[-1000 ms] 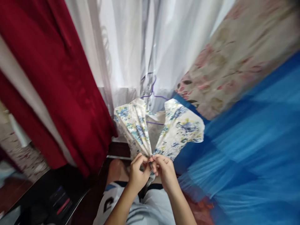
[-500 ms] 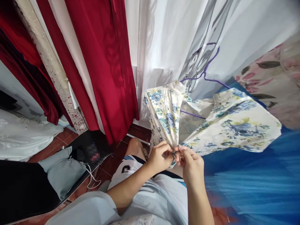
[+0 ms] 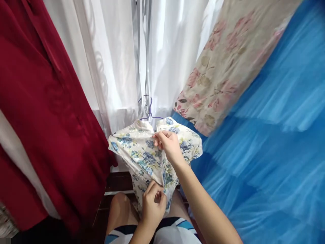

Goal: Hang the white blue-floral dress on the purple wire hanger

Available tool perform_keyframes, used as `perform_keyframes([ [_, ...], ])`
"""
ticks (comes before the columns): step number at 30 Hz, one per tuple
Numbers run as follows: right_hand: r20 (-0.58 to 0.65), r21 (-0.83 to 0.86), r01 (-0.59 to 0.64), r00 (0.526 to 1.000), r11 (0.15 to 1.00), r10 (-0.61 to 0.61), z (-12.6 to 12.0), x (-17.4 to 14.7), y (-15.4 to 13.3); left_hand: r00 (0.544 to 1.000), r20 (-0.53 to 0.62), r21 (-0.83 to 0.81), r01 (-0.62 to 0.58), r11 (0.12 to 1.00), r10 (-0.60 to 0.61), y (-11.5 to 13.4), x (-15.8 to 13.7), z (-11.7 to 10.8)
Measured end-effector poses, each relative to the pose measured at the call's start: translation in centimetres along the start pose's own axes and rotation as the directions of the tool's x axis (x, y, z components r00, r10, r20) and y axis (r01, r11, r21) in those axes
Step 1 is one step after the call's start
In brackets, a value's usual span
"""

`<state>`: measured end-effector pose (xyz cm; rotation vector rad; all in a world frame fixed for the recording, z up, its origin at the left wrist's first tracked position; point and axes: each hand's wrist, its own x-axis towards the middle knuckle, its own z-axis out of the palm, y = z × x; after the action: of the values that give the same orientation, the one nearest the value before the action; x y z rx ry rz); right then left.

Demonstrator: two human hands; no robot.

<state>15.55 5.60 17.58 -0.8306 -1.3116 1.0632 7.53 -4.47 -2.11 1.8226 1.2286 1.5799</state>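
Note:
A white dress (image 3: 142, 145) with blue, green and yellow flowers hangs in front of me on a purple hanger (image 3: 150, 113). Its opening is closed from the waist up to near the neckline, where a short gap remains between the two sides. My right hand (image 3: 169, 144) pinches the top of this closure, apparently at a zipper; the pull itself is hidden by the fingers. Lower down, my left hand (image 3: 154, 201) is closed on the dress fabric beside the closure. The hem is out of sight.
Dark red cloth (image 3: 66, 135) hangs at the left, with white curtains (image 3: 114, 67) behind the hanger. To the right are a pink-flowered cloth (image 3: 210, 88) and layered blue tulle (image 3: 266, 145). My knee (image 3: 121, 203) is beneath the dress.
My right hand has moved up to the neckline, and the wide V-shaped opening has closed. My left hand stays low on the dress. The view has turned right.

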Motion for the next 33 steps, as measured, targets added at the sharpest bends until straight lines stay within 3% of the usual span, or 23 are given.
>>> perform_keyframes([
  [4, -0.044, 0.017, 0.086, 0.995, 0.996, -0.085, -0.2, 1.8, -1.6, 0.999, 0.047, -0.048, 0.017, 0.999, -0.014, -1.7, -0.1, 1.8],
  [7, -0.026, 0.008, 0.124, 0.992, 0.992, -0.124, -0.4, 1.7, -1.5, 0.997, 0.077, -0.075, 0.027, 0.997, -0.021, -1.9, 1.5, 0.9],
  [9, 0.006, -0.007, 0.15, 0.989, 0.989, -0.15, -0.5, 0.9, -1.0, 1.0, 0.024, -0.109, 0.02, 0.994, -0.017, -0.6, 4.3, -0.9],
  [12, 0.006, -0.042, 0.184, 0.983, 0.982, -0.184, -0.6, -0.4, -0.3, 0.984, -0.17, -0.164, -0.077, 0.983, 0.048, 3.1, 10.9, -4.7],
  [13, -0.003, -0.051, 0.201, 0.98, 0.978, -0.201, -0.5, -0.7, -0.1, 0.981, -0.151, -0.152, -0.141, 0.978, 0.118, 4.5, 13.3, -5.7],
  [15, -0.015, -0.063, 0.235, 0.972, 0.97, -0.236, -0.5, -0.9, 0.1, 0.971, -0.004, -0.057, -0.24, 0.969, 0.24, 6.7, 17.3, -7.2],
  [17, -0.035, -0.082, 0.266, 0.962, 0.96, -0.27, -0.5, -0.5, 0.5, 0.945, 0.078, 0.044, -0.321, 0.946, 0.317, 8.1, 19.8, -7.5],
  [19, -0.095, -0.123, 0.296, 0.946, 0.947, -0.308, -0.4, 0.1, 1.2, 0.933, 0.075, 0.123, -0.36, 0.925, 0.353, 8.8, 21.0, -7.3],
  [22, -0.173, -0.168, 0.309, 0.926, 0.936, -0.336, -0.1, 0.9, 3.1, 0.938, -0.048, 0.127, -0.336, 0.933, 0.344, 8.9, 21.5, -7.3],
  [26, -0.14, -0.131, 0.237, 0.957, 0.963, -0.255, 0.1, 0.1, 5.5, 0.905, -0.359, -0.082, -0.275, 0.958, 0.229, 7.1, 23.3, -10.8],
  [29, -0.079, -0.091, 0.165, 0.982, 0.982, -0.172, 0.0, -1.6, 6.4, 0.834, -0.549, -0.397, -0.205, 0.895, -0.053, 3.6, 24.6, -15.1],
  [31, -0.038, -0.074, 0.122, 0.991, 0.99, -0.125, 0.2, -2.7, 6.6, 0.753, -0.593, -0.581, -0.157, 0.799, -0.284, 0.8, 24.7, -17.2],
  [33, 0.0, -0.064, 0.096, 0.995, 0.993, -0.096, 0.5, -3.6, 6.9, 0.696, -0.577, -0.674, -0.11, 0.731, -0.427, -1.8, 24.0, -18.0],
])
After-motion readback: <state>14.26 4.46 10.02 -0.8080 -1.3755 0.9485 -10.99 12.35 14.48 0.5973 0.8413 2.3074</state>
